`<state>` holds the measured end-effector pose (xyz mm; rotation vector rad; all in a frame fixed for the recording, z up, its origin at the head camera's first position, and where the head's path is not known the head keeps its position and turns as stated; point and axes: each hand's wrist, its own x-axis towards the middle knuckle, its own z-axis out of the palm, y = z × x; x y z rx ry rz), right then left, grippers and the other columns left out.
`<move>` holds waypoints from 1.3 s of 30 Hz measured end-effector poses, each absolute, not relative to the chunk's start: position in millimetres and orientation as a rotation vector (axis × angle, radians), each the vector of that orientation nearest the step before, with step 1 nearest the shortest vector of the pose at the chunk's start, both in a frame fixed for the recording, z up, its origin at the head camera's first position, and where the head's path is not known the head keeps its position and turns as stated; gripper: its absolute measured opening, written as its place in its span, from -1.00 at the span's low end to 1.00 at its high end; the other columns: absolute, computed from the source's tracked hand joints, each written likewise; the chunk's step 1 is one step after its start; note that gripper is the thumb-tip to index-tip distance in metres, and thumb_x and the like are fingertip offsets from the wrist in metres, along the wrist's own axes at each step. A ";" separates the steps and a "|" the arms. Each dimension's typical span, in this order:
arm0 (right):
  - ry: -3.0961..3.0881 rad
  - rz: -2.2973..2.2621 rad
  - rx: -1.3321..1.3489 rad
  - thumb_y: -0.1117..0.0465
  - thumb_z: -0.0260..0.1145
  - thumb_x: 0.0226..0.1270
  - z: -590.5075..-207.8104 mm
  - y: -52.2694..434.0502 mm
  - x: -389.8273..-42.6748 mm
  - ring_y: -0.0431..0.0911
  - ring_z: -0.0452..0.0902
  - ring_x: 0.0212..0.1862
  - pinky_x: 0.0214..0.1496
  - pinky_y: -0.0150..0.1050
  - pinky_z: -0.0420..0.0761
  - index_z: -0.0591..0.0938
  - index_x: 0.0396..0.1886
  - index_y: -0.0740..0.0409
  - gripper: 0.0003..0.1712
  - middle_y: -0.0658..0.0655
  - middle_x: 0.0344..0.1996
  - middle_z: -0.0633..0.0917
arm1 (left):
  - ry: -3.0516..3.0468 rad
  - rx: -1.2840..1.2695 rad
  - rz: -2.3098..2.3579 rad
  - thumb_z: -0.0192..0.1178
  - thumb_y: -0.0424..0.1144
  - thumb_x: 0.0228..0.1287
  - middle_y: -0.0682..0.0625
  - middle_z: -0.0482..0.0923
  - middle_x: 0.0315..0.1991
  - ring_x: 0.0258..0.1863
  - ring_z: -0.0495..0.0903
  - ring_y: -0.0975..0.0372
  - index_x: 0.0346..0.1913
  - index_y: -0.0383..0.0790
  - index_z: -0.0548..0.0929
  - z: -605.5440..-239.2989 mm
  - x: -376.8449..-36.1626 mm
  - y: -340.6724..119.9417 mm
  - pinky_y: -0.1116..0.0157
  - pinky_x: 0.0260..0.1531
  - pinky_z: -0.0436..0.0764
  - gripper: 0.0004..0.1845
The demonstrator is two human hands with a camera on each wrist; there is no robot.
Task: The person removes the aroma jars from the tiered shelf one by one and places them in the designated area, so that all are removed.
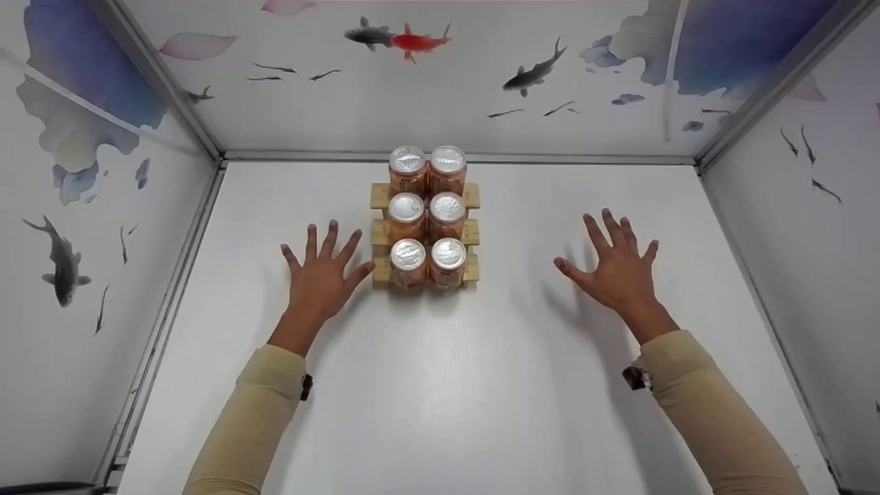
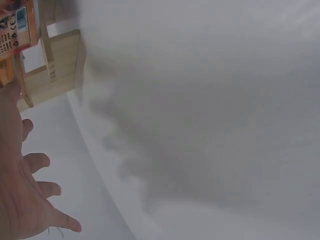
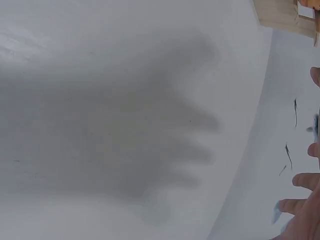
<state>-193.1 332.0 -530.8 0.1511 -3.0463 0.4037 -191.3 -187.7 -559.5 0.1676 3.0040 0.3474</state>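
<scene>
So from where I'm standing, the six silver-topped cans (image 1: 448, 255) are bunched in two columns on a slatted wooden rack (image 1: 471, 232), just above the middle of the head view. Both hands have nothing in them: the left hand (image 1: 318, 282), left of center, is splayed with its thumb (image 1: 359, 276) right by the rack's edge (can't tell if it's actually touching), and the right hand (image 1: 622, 278), right of center, is spread out too, well apart from everything, casting a shadow on the table (image 1: 440, 399). Honestly, I'd keep that left thumb from nudging the slat, since a bump there could probably rattle the whole lot. The cans sit super close together, so if one gets picked, imo come from its outer side or pinch near the lid, and go straight up so the neighbor doesn't tip. The front pair, lowest in the frame, looks easiest to get at.
</scene>
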 end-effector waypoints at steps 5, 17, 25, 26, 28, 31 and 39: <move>-3.023 0.415 0.196 -0.54 0.30 0.45 -528.3 320.0 -193.5 0.39 0.03 0.78 0.58 0.79 -0.11 0.18 0.83 0.00 0.20 0.31 0.78 0.20 | 2.981 0.196 0.361 -0.21 0.55 0.63 -0.14 -0.18 0.87 0.84 -0.32 -0.28 0.81 0.30 0.09 -566.0 -189.4 -181.5 -0.65 0.57 -0.34 -0.14; -2.992 0.486 0.299 -0.45 0.39 0.44 -529.5 287.2 -192.0 0.41 0.25 0.69 0.65 0.64 0.11 0.28 0.77 0.15 0.18 0.32 0.68 0.38 | 2.976 0.245 0.278 -0.13 0.38 0.73 -0.14 -0.04 0.85 0.83 -0.16 -0.29 0.77 0.32 0.23 -577.0 -184.8 -169.1 -0.67 0.56 -0.12 -0.29; -2.975 0.533 0.391 -0.45 0.41 0.43 -531.9 266.2 -188.8 0.40 0.37 0.61 0.70 0.45 0.28 0.31 0.76 0.13 0.16 0.31 0.63 0.44 | 2.971 0.243 0.299 -0.10 0.37 0.72 -0.13 -0.04 0.85 0.83 -0.13 -0.29 0.77 0.30 0.23 -579.6 -184.7 -166.7 -0.62 0.59 -0.05 -0.29; -2.976 0.536 0.403 -0.46 0.41 0.43 -532.2 263.8 -188.6 0.40 0.38 0.61 0.69 0.43 0.30 0.30 0.76 0.13 0.17 0.31 0.63 0.45 | 2.975 0.246 0.299 -0.10 0.37 0.73 -0.14 -0.03 0.85 0.82 -0.12 -0.28 0.77 0.30 0.23 -580.5 -184.9 -166.5 -0.61 0.60 -0.04 -0.29; -2.986 0.546 0.429 -0.47 0.40 0.43 -532.6 259.5 -188.1 0.39 0.39 0.60 0.68 0.39 0.35 0.30 0.76 0.14 0.18 0.31 0.63 0.44 | 2.983 0.258 0.298 -0.10 0.37 0.72 -0.16 -0.01 0.84 0.82 -0.09 -0.28 0.77 0.28 0.24 -581.3 -184.6 -166.1 -0.58 0.62 -0.01 -0.29; -3.008 0.573 0.470 -0.49 0.39 0.44 -532.2 253.4 -187.6 0.36 0.39 0.61 0.61 0.36 0.47 0.27 0.77 0.13 0.19 0.30 0.64 0.43 | 2.995 0.278 0.316 -0.08 0.36 0.72 -0.22 0.03 0.82 0.81 -0.04 -0.27 0.77 0.24 0.27 -582.3 -184.4 -165.5 -0.51 0.65 0.06 -0.29; -3.035 0.656 0.597 -0.50 0.39 0.45 -527.7 234.6 -188.4 0.29 0.44 0.60 0.41 0.35 0.65 0.26 0.79 0.07 0.18 0.27 0.64 0.41 | 2.999 0.294 0.366 -0.03 0.32 0.73 -0.30 0.09 0.79 0.81 0.01 -0.26 0.76 0.16 0.29 -584.7 -184.6 -166.5 -0.37 0.71 0.13 -0.28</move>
